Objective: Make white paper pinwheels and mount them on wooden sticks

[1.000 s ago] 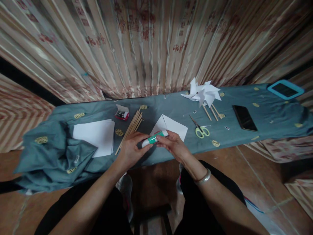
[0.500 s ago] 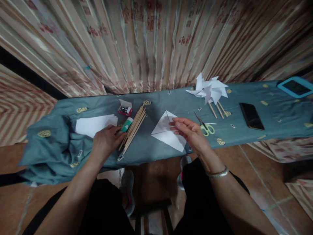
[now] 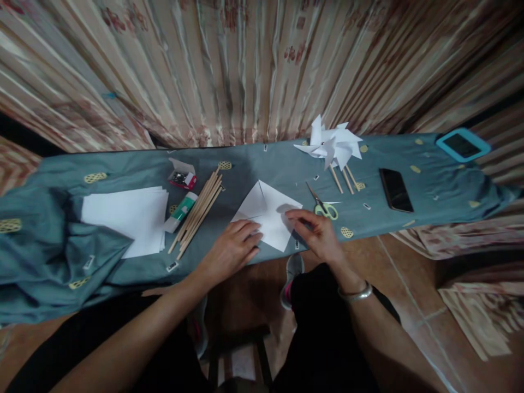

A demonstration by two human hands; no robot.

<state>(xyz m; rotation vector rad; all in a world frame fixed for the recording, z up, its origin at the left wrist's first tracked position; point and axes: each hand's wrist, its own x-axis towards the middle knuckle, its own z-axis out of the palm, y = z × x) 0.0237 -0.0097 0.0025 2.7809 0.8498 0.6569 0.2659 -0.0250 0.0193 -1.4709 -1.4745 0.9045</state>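
Observation:
A white square of paper (image 3: 275,222) with cut or creased lines running in from its corners lies on the cloth in front of me. My left hand (image 3: 234,248) rests at its left corner, fingers stretched out over the edge. On the paper's right side is my right hand (image 3: 317,233), fingertips on or just above the surface and thumb slightly apart from the index finger. Left of the paper lie a bundle of wooden sticks (image 3: 198,210) and a green and white glue stick (image 3: 180,212). Green-handled scissors (image 3: 325,209) lie just beyond my right hand.
White paper pinwheels (image 3: 333,144) on sticks lie at the back right. Further right are a black phone (image 3: 396,189) and a blue-framed tablet (image 3: 462,144). A small open box of metal pins (image 3: 182,176) and a stack of white paper (image 3: 126,218) sit at left.
My left hand has left the glue stick and moved right to the paper's left corner. My right hand has come down closer to the paper's right side. The view has shifted.

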